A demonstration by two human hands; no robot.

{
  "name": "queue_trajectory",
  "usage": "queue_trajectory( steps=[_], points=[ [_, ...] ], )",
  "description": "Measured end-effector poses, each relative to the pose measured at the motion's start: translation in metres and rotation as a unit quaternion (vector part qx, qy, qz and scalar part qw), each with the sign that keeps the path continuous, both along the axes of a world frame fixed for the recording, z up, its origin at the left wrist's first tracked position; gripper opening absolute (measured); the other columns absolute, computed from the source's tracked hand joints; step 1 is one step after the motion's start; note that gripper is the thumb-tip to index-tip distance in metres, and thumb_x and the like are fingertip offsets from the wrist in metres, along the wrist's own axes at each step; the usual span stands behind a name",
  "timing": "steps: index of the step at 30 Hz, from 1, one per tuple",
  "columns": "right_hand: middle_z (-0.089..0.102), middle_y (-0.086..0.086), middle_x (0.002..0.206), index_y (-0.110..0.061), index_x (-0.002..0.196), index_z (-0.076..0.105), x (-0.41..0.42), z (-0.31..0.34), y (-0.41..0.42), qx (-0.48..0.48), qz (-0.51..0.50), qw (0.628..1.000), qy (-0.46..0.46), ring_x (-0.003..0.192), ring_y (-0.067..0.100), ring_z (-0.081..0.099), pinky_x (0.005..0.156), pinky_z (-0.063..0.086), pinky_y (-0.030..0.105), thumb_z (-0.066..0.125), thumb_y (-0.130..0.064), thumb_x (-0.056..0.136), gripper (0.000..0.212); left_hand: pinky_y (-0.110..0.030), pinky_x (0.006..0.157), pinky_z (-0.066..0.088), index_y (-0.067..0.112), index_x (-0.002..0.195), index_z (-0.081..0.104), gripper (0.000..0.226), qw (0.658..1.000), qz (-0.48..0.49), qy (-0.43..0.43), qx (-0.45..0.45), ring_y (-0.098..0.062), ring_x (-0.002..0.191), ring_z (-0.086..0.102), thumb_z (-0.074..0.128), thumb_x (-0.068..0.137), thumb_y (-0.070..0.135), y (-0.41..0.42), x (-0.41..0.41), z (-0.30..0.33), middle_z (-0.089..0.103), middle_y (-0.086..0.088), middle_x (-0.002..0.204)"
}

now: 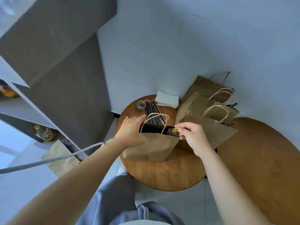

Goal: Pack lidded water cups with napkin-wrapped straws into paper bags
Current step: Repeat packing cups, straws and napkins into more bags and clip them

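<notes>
Two hands are seen at one brown paper bag (152,146), which stands upright on the round wooden table (164,176) with its mouth open and dark inside. Its twisted paper handles (158,116) are raised above the rim. The bag's left side is touched by the left hand (131,130), whose fingers are held fairly straight against the paper near the rim. A yellow paper clip (175,129) is pinched at the bag's right rim by the right hand (193,137), with the grip closed on it by thumb and fingertips. Behind the bag, a bundle of dark straws (152,109) is laid on the table, with a small clear jar of coloured clips (140,105) to its left and a stack of white napkins (167,99) beyond. Right of the bag, more brown paper bags (209,109) are leaned together. A pale wall (178,46) is seen behind, and a grey shelving unit (65,62) to the left.
</notes>
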State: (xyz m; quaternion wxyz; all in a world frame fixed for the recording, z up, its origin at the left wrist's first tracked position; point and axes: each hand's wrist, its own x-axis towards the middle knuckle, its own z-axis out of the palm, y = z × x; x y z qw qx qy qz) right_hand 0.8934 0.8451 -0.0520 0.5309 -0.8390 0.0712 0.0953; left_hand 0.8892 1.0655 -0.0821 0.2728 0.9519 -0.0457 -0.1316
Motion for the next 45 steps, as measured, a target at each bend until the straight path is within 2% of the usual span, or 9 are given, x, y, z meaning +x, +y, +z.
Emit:
queue_trajectory(
  steps=[4, 8, 14, 19, 26, 32, 36, 41, 45],
  points=[
    [0.063, -0.008, 0.079, -0.013, 0.092, 0.071, -0.024, -0.013, 0.027, -0.114, 0.134, 0.984, -0.014, 0.069, 0.004, 0.056, 0.068, 0.045, 0.014, 0.056, -0.004, 0.090, 0.018, -0.038, 0.104, 0.032, 0.023, 0.115, 0.062, 0.041, 0.996, 0.002, -0.085, 0.032, -0.025, 0.102, 0.052, 0.068, 0.075, 0.025, -0.017, 0.011, -0.006, 0.058, 0.000, 0.094],
    [0.066, 0.009, 0.102, -0.004, 0.109, 0.065, -0.020, -0.030, 0.048, -0.250, 0.208, 0.929, -0.176, 0.093, 0.022, 0.061, 0.082, 0.049, 0.030, 0.056, -0.003, 0.089, 0.022, -0.033, 0.092, 0.038, 0.020, 0.102, 0.070, 0.020, 0.999, -0.002, -0.035, 0.018, -0.021, 0.108, 0.048, 0.067, 0.082, 0.025, -0.024, 0.021, -0.013, 0.052, 0.000, 0.109],
    [0.066, 0.009, 0.066, -0.005, 0.082, 0.068, 0.005, -0.030, 0.056, -0.364, 0.239, 0.844, -0.314, 0.057, 0.026, 0.064, 0.043, 0.048, 0.026, 0.078, 0.012, 0.058, 0.031, -0.031, 0.084, 0.037, 0.018, 0.101, 0.065, 0.014, 0.999, -0.030, -0.023, 0.032, -0.023, 0.102, 0.058, 0.056, 0.090, 0.019, -0.022, 0.030, -0.018, 0.067, 0.000, 0.105],
    [0.065, 0.008, 0.066, -0.005, 0.088, 0.068, 0.018, -0.028, 0.059, -0.382, 0.263, 0.834, -0.298, 0.049, 0.027, 0.061, 0.038, 0.044, 0.025, 0.076, 0.014, 0.057, 0.037, -0.029, 0.076, 0.030, 0.014, 0.100, 0.059, 0.012, 0.999, -0.005, -0.037, 0.032, -0.027, 0.097, 0.058, 0.055, 0.090, 0.017, -0.020, 0.030, -0.020, 0.067, -0.004, 0.100],
    [0.064, 0.012, 0.107, -0.010, 0.119, 0.054, 0.027, -0.032, 0.062, -0.367, 0.313, 0.855, -0.190, 0.094, 0.032, 0.061, 0.070, 0.043, 0.034, 0.041, -0.001, 0.093, 0.030, -0.028, 0.073, 0.026, 0.012, 0.098, 0.057, 0.010, 0.998, 0.028, -0.048, 0.009, -0.029, 0.094, 0.058, 0.050, 0.091, 0.016, -0.022, 0.028, -0.019, 0.066, -0.007, 0.096],
    [0.064, 0.013, 0.104, -0.015, 0.125, 0.045, 0.033, -0.029, 0.067, -0.408, 0.327, 0.834, -0.176, 0.092, 0.035, 0.061, 0.065, 0.036, 0.030, 0.041, -0.003, 0.093, 0.034, -0.028, 0.074, 0.028, 0.012, 0.099, 0.058, 0.013, 0.999, 0.025, -0.033, -0.014, -0.028, 0.095, 0.059, 0.051, 0.088, 0.011, -0.020, 0.028, -0.020, 0.067, -0.006, 0.097],
    [0.064, 0.014, 0.108, -0.014, 0.134, 0.039, 0.034, -0.028, 0.073, -0.467, 0.321, 0.804, -0.178, 0.096, 0.037, 0.061, 0.065, 0.035, 0.032, 0.041, -0.005, 0.094, 0.041, -0.035, 0.078, 0.043, 0.017, 0.090, 0.055, 0.006, 0.999, 0.031, -0.001, -0.033, -0.027, 0.094, 0.058, 0.052, 0.088, 0.013, -0.015, 0.032, -0.019, 0.066, -0.005, 0.096],
    [0.068, 0.009, 0.070, -0.008, 0.102, 0.066, 0.014, -0.052, 0.072, -0.468, 0.296, 0.784, -0.280, 0.048, 0.027, 0.064, 0.040, 0.048, 0.028, 0.072, -0.001, 0.072, 0.031, -0.033, 0.073, 0.043, 0.018, 0.085, 0.052, 0.006, 1.000, -0.022, 0.002, 0.002, -0.027, 0.086, 0.058, 0.050, 0.088, 0.013, -0.010, 0.040, -0.019, 0.062, -0.003, 0.087],
    [0.068, 0.013, 0.114, -0.004, 0.117, 0.065, 0.001, -0.076, 0.064, -0.431, 0.309, 0.797, -0.289, 0.041, 0.014, 0.058, 0.037, 0.047, 0.018, 0.076, -0.001, 0.066, 0.052, -0.035, 0.107, 0.028, 0.021, 0.093, 0.050, 0.009, 0.981, -0.104, -0.010, 0.163, -0.020, 0.094, 0.058, 0.047, 0.090, 0.013, 0.002, 0.037, -0.024, 0.055, 0.005, 0.083]
  ],
)
